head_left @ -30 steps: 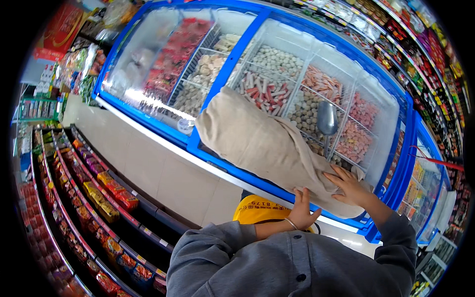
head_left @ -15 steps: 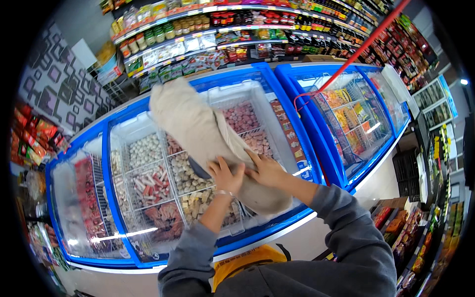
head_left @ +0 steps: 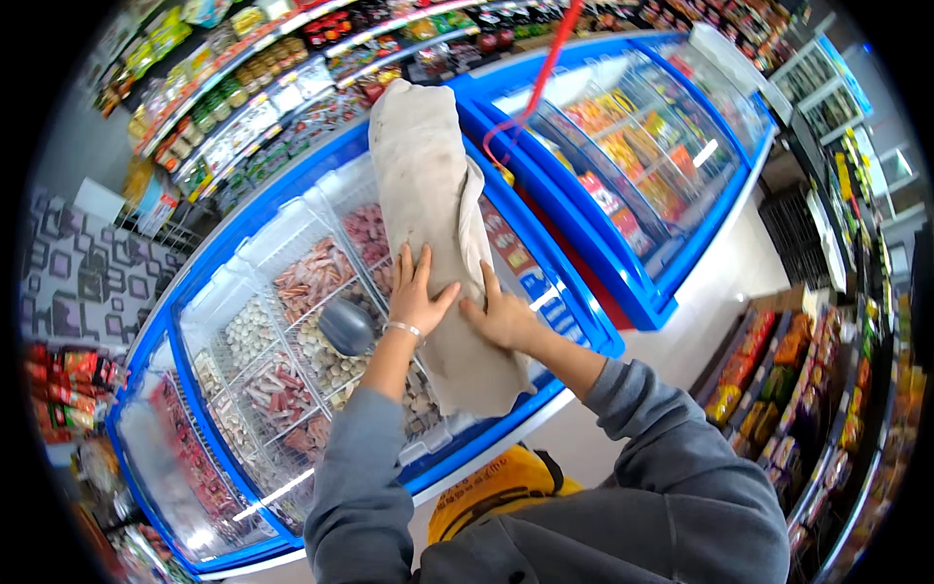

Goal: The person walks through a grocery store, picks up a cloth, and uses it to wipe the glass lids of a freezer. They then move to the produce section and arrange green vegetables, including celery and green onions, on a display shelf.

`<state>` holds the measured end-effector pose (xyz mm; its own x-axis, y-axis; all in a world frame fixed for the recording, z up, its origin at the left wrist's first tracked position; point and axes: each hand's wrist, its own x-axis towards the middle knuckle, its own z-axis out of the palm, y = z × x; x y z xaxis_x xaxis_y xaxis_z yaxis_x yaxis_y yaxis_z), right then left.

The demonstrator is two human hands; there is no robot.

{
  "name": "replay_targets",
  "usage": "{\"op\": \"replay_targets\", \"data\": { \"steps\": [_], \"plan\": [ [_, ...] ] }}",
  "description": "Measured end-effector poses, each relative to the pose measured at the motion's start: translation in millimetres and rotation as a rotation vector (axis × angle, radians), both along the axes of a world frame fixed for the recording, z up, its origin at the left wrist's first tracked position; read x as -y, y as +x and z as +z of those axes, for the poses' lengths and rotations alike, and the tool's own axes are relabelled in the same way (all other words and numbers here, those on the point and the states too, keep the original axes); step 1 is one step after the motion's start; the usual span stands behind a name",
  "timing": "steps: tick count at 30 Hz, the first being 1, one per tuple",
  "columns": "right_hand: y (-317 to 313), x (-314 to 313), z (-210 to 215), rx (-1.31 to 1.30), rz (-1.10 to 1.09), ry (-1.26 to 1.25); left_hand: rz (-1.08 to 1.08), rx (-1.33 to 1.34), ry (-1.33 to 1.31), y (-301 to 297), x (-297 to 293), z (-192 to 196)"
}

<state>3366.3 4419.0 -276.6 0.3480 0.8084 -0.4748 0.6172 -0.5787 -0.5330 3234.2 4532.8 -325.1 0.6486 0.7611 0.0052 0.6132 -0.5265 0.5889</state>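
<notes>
A long beige cloth [head_left: 423, 180], folded lengthwise and faintly stained, lies across the right part of a blue-framed chest freezer [head_left: 440, 477]. On its middle rests my left hand [head_left: 416, 300], open, with the fingers stretched out flat and a bracelet at the wrist. My right hand [head_left: 506, 317] presses on the cloth beside its loose right edge, thumb and index finger apart; its other fingers are partly hidden. Just left of the cloth, a dark grey scoop [head_left: 346, 327] sits on the frozen food. Wire-divided compartments hold white balls [head_left: 251, 333] and pinkish sticks [head_left: 275, 383].
Another blue freezer [head_left: 623, 161] with colourful packs stands at the right, and a red cord [head_left: 547, 73] hangs over it. Stocked shelves [head_left: 282, 88] line the back. Racks of packets [head_left: 769, 389] stand at the right, near a black crate [head_left: 793, 238].
The view has turned, so the freezers appear tilted. The cloth now lies more upright and further right across the freezer, uncovering the grey scoop. Both hands remain on it.
</notes>
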Motion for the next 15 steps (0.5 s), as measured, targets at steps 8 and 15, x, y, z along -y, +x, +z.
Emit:
{"op": "replay_targets", "data": {
  "steps": [8,15],
  "plan": [
    [-44.6,101.1,9.6,-0.362,-0.086,-0.129,0.037,0.156,-0.229,-84.5,117.0,17.0],
    [-132.2,73.3,-41.0,-0.539,-0.043,0.031,0.231,-0.286,-0.022,-152.8,160.0,55.7]
  ]
}}
